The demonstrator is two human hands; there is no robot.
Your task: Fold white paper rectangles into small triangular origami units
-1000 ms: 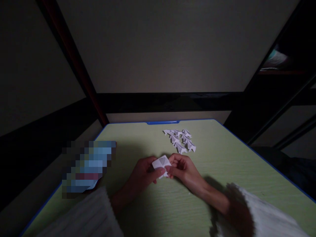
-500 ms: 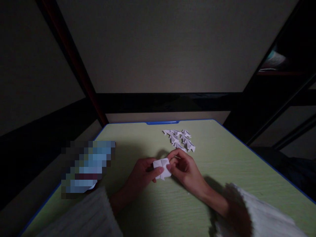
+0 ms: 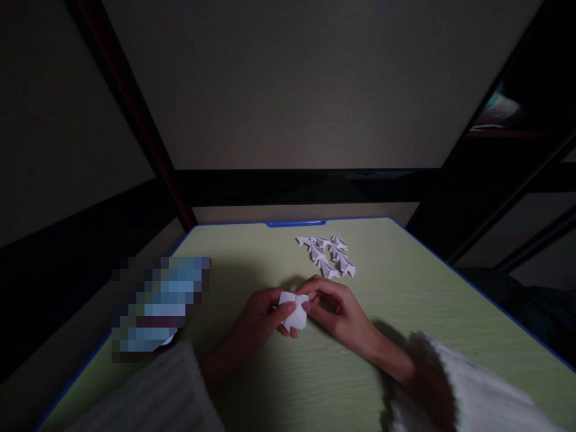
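A small white folded paper piece [image 3: 293,309] sits between both my hands, just above a pale green table [image 3: 279,384] with a blue rim. My left hand [image 3: 261,318] pinches the paper's left side with thumb and fingers. Its right side is gripped by my right hand [image 3: 335,309], fingers curled over the top edge. Both wrists come out of white fuzzy sleeves. Beyond my right hand lies a cluster of several small white folded paper shapes [image 3: 328,255] on the table.
A blurred-out blue and white object [image 3: 157,303] lies near the table's left edge. Dark frame beams [image 3: 135,114] rise behind the table. A dim shelf [image 3: 499,114] is at the upper right. The room is dark.
The paper piece has been turned and folded narrower between my fingers. My right fingers shifted over its top edge. The hands stayed in the same place.
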